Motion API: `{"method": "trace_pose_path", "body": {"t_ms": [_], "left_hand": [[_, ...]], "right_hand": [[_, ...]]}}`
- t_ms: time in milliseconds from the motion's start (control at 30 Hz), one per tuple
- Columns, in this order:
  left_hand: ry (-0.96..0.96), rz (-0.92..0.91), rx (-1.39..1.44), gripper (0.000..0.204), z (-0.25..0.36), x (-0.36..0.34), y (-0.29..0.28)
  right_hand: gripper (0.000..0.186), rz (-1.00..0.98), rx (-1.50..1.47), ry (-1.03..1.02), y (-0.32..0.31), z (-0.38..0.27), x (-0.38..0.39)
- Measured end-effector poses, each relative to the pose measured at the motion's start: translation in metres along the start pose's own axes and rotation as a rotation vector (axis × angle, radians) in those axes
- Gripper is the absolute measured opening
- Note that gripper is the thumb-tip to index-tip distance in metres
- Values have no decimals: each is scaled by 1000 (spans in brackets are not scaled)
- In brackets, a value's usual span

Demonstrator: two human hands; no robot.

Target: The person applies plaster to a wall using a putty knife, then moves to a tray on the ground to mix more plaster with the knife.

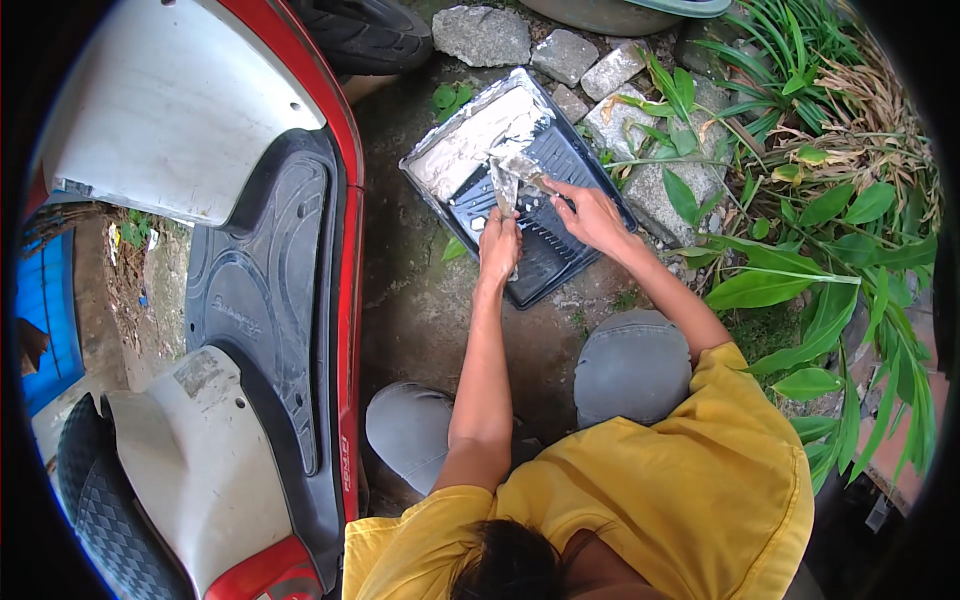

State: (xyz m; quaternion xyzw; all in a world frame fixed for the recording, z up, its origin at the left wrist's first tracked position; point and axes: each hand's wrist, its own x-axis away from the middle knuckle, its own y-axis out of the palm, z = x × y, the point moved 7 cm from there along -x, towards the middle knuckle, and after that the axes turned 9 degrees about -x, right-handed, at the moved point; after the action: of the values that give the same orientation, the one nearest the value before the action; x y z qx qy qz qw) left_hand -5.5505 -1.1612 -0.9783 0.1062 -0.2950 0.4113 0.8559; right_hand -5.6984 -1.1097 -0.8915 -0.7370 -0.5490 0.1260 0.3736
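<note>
Left hand (500,243): closed around the handle of a scraper (504,190), blade directed away from the body. Right hand (592,215): closed around the handle of a second scraper (522,167), blade angled toward the left. Hands apart, with only a small gap between. Blades crossed in view just ahead of the left hand; contact between them impossible to tell.

Directly beneath both hands: a black paint tray (550,270), set obliquely on the ground (400,330). Left hand over the near left edge of the tray; right hand over the right side. Ahead of the hands, toward the far left end of the tray: a thick spread of white paste (455,160). Under the blades and ahead of the right hand: the ribbed slope, streaked with white. Nearer than the fingers: the dark near end of the tray.

Well left of the left hand: a red and white scooter (345,200) with a dark footboard (260,270). Beyond the hands, past the tray: rough stones (482,37). Right of the right hand: leafy green plants (765,290).
</note>
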Motion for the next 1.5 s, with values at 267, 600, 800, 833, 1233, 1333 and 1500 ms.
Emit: {"method": "trace_pose_path", "body": {"t_ms": [267, 600, 800, 833, 1233, 1333, 1500], "left_hand": [[-85, -138, 293, 21, -1, -9, 5], [-99, -160, 300, 20, 28, 7, 21], [-87, -161, 222, 22, 52, 29, 8], [-59, -134, 218, 21, 58, 29, 0], [32, -90, 461, 14, 99, 21, 33], [93, -259, 280, 14, 120, 49, 50], [138, -350, 29, 20, 135, 32, 29]], "right_hand": [[44, 154, 76, -214, -19, 0, 16], [58, 245, 411, -286, -28, -4, 54], [55, 332, 501, -183, -51, -15, 96], [55, 332, 522, -131, -56, -14, 102], [45, 461, -524, 135, -30, 68, 157], [46, 470, -353, -19, -24, 76, 164], [41, 180, -165, 214, -26, 99, 184]]}}
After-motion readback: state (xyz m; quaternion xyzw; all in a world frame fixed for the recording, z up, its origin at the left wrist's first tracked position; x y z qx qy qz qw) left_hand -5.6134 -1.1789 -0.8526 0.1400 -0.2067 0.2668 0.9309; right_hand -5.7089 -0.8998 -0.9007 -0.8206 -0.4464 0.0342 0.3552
